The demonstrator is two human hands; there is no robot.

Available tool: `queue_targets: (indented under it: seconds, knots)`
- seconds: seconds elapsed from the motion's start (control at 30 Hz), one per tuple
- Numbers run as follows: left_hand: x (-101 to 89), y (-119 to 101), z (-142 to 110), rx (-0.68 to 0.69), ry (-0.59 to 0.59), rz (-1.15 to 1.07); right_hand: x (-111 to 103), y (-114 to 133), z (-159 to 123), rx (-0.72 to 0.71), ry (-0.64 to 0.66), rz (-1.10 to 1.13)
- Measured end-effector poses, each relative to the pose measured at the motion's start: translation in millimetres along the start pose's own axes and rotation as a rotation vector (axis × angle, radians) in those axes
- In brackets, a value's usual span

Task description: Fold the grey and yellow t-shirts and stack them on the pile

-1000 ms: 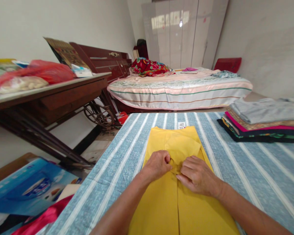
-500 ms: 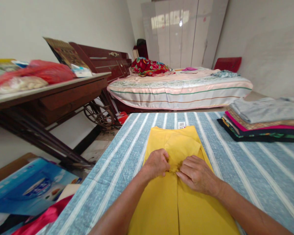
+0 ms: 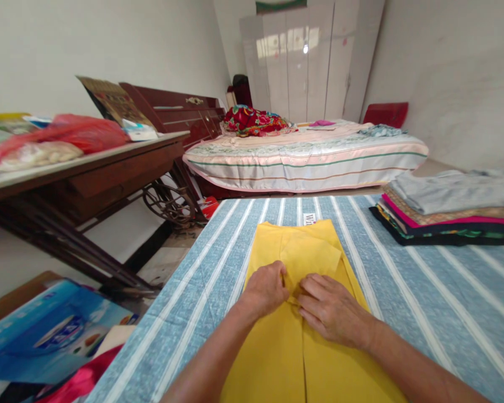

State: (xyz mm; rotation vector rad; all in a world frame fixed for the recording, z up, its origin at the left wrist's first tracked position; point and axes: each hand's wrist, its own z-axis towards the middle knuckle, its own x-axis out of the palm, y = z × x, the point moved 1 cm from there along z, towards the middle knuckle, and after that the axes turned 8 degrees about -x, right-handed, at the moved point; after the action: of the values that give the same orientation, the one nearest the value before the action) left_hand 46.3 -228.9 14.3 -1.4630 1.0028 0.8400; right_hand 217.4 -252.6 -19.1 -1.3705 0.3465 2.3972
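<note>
A yellow garment (image 3: 269, 352) lies on a blue-and-white striped cloth (image 3: 193, 280), its long sides turned in so that two edges meet along a middle line. Near its far end a smaller flap of the same fabric is folded across. My left hand (image 3: 266, 288) is closed, its fingers pinching the yellow fabric left of the middle line. Just right of it, my right hand (image 3: 330, 308) rests on the garment with curled fingers gripping the fabric; its fingertips are partly hidden. A white tag with dark letters (image 3: 309, 219) sticks out past the garment's far edge.
A stack of folded clothes (image 3: 449, 210) sits at the right. On the left stands a table (image 3: 109, 162) bearing a red plastic bag (image 3: 88, 133), with a blue box (image 3: 59, 330) below. A bed (image 3: 302, 162) and pale wardrobe (image 3: 294, 67) are beyond.
My right hand has shifted slightly left, closer to my left hand, over the gathered fabric. The whole view has tilted up a little.
</note>
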Motion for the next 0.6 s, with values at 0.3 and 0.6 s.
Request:
queue_targets:
  seconds: [0.3,0.6]
  knots:
    - [6.7,-24.0,-6.8,0.113,0.019,0.311,8.5,-1.8,-2.1,0.018,0.004,-0.008]
    - [29.4,6.3,4.1,0.183,-0.033,0.357,4.8,-1.3,0.8,0.003,-0.073,0.016]
